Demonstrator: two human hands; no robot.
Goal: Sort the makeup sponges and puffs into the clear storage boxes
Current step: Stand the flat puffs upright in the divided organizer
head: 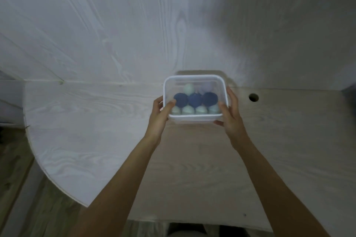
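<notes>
Both hands were wrapped around a clear storage box (195, 98), a rectangular see-through plastic tub with rounded corners and a thick whitish rim. The left hand (160, 114) gripped the left wall with its thumb over the rim edge, and the right hand (230, 113) did the same on the right wall, thumb at the near corner. Whether the box was lifted off the bench (192, 159) or sitting on it, I couldn't tell. Inside was a tidy pack of rounded, matte, soft-looking sponges: three dark blue sponges (195, 99) in a row across the middle, four pale mint sponges (194, 110) along the near wall, one more mint sponge (188, 88) at the back and a lavender sponge (207, 86) next to it, pretty blurry through the plastic. The bench was pale wood-grain laminate with a curved left edge and a round cable hole (253, 97) just right of the box. A matching grained wall panel (134, 25) rose behind it.
</notes>
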